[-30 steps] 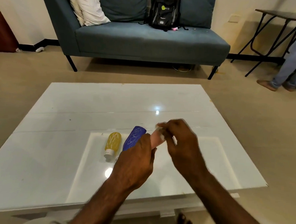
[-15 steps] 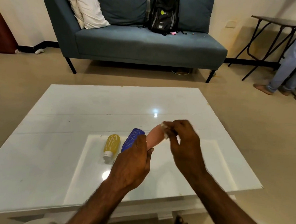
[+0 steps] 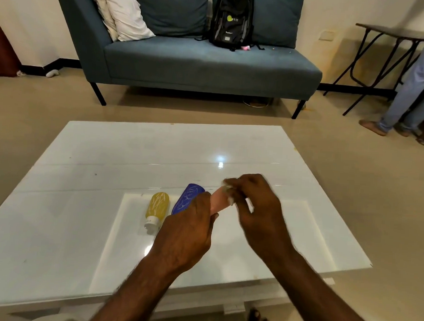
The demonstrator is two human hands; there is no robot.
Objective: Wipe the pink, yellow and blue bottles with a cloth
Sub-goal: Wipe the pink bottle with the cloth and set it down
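- Three small bottles matter here, and you can place them all against the blue bottle (image 3: pixel 188 199), which lies on its side on the white table (image 3: pixel 83 168).
- Left of the blue bottle, just beside it and not touching as far as you can see, the yellow bottle (image 3: pixel 157 205) lies on its side with its white cap toward you.
- Both of these rest untouched; judged from that, they are the ones yet to be wiped.
- Your left hand (image 3: pixel 186 235) covers the near end of the blue bottle from view, fingers curled around the lower part of the pink bottle (image 3: pixel 218 201), which is lifted off the table and slants up and away from you.
- Right of the blue bottle, your right hand (image 3: pixel 255 211) has its fingertips pressed together on a small white cloth (image 3: pixel 229 193) against the pink bottle's upper end; the hand is blurred, so the exact pinch is hard to read.
- Expect the pink bottle to be light, and its body looks soft enough to give under a squeeze, so grip gently near the base.
- Smooth skin like this may slip while you rub, so support it opposite the cloth.
- Take the lying bottles around the middle of the body, not by the cap.
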